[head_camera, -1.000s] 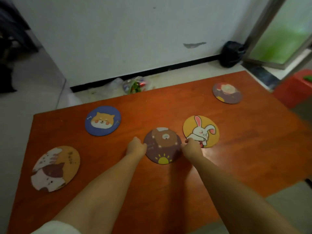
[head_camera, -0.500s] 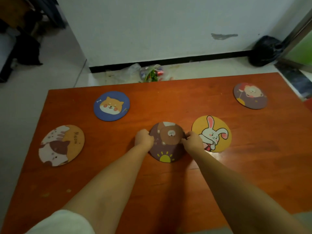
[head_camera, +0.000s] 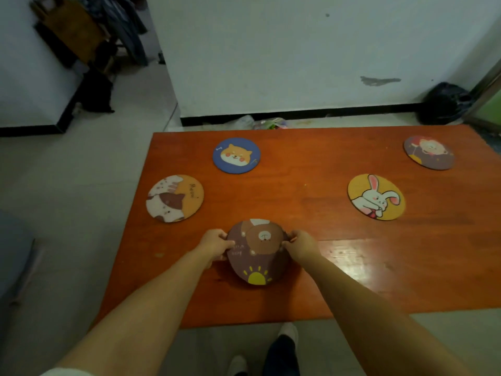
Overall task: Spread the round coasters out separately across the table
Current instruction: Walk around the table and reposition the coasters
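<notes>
1. Both bare forearms reach forward from the lower corners of the head view and converge toward the middle
2. The left hand (head_camera: pixel 215 244) is curled, knuckles up, its fingers closed on the left edge of the bear coaster (head_camera: pixel 257 252)
3. The right hand (head_camera: pixel 301 245) mirrors it, fingers pinching the right edge
4. The two hands sit level with each other, apart by the coaster's width
5. A white sleeve edge shows at the left upper arm

Glossy orange-brown wooden desk (head_camera: pixel 352 280) bearing five round printed coasters: blue coaster with orange-and-white dog (head_camera: pixel 236 155); orange coaster with white-and-brown cats (head_camera: pixel 174 198); yellow coaster with white, pink-eared rabbit (head_camera: pixel 376 197); purple coaster with pale animal (head_camera: pixel 429 152); purple coaster with brown bear and yellow sun (head_camera: pixel 257 253).
</notes>
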Tool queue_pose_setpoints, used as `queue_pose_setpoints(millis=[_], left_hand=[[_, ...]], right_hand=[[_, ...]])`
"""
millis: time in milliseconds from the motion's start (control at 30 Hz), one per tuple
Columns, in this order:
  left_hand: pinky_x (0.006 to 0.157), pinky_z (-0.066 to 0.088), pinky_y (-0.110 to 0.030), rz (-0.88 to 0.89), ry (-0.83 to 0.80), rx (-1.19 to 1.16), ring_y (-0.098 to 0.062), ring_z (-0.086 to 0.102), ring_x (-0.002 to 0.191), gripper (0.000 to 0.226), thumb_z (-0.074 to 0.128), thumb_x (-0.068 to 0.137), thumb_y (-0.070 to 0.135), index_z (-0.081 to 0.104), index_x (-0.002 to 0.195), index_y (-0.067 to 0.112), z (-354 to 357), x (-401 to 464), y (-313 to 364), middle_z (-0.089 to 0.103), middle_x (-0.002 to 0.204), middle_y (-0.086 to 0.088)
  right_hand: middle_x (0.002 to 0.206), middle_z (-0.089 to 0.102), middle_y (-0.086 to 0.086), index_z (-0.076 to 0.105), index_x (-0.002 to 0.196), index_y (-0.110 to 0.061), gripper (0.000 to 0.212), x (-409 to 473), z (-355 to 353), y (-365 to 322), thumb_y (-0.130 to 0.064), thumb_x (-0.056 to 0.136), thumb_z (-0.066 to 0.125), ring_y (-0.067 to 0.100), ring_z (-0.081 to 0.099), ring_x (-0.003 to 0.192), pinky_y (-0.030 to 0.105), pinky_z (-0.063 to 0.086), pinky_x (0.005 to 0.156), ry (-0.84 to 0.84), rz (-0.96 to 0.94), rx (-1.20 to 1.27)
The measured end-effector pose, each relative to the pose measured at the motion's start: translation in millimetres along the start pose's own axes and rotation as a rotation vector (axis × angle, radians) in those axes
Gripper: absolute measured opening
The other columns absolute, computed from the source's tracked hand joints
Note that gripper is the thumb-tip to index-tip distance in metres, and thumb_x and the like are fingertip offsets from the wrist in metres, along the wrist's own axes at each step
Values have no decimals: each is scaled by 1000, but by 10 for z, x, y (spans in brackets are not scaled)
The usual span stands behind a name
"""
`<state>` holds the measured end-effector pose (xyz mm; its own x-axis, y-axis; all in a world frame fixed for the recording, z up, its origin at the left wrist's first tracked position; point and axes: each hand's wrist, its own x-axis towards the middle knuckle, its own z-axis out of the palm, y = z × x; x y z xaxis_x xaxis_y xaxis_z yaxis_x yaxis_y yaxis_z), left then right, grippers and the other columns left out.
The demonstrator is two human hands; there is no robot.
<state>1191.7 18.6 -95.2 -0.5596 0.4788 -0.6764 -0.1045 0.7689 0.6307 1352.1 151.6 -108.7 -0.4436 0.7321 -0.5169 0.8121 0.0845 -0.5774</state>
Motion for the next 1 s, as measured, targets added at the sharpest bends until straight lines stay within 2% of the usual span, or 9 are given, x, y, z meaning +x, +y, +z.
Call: queue_pose_setpoints(millis=[67,200,267,333,500,600,733,867,1000], left_hand=[[82,53,-41,15,37,84,-29,57,90,14,56,93,11,46,84,9,-59,-52,-173,56,92,-12],[70,43,-38,72,160,331,-22,47,68,29,57,93,17,40,69,16,-48,-77,-349,45,70,-5],[76,47,-40,116,215,415,-29,57,84,11,56,92,18,53,88,8,36,-90,-402,57,89,-12],[83,49,-43,137,279,470,-32,57,103,20,55,92,19,52,107,6,133,-97,-442,57,110,-14],[96,48,-46,129,327,457,-34,47,120,36,59,91,18,45,122,6,136,-76,-371,47,130,-15],[99,45,-47,126,327,453,-37,43,125,38,59,91,19,45,124,5,154,1,-241,44,134,-18],[89,46,-44,213,317,440,-35,48,116,20,57,92,19,51,108,8,479,134,162,49,125,-15],[81,53,-40,295,271,409,-28,55,99,12,56,90,19,45,92,19,1033,283,773,51,116,-9],[85,51,-39,308,229,414,-29,55,103,11,58,89,19,49,96,17,1664,526,1396,53,117,-10]], right_hand=[[111,68,18,63,106,-1,19,-106,188,-29,-13,93,57,34,61,104,31,41,72,-17,6,-16],[115,63,22,55,110,1,20,-203,396,-31,-11,94,55,37,58,104,36,41,70,-10,23,-56],[117,61,20,54,112,-1,22,-225,445,22,-13,94,55,36,58,106,37,45,74,27,2,-125],[119,60,19,52,113,-4,24,-249,486,84,-15,93,55,36,57,107,42,49,81,53,-44,-176],[121,52,18,46,112,-7,29,-246,400,125,-17,89,62,39,56,107,48,51,86,107,-84,-169],[121,51,17,46,113,-8,28,-181,166,197,-18,91,58,39,56,105,47,50,83,139,-86,-187],[118,55,15,48,113,-10,22,-5,-357,446,-17,92,53,32,57,92,36,44,70,201,-36,-121],[122,56,17,50,118,-8,28,281,-1052,772,-12,90,53,36,57,104,35,43,76,282,47,-74],[115,62,21,52,113,-4,25,615,-1767,1128,-7,89,50,38,60,100,35,41,70,326,70,-47]])
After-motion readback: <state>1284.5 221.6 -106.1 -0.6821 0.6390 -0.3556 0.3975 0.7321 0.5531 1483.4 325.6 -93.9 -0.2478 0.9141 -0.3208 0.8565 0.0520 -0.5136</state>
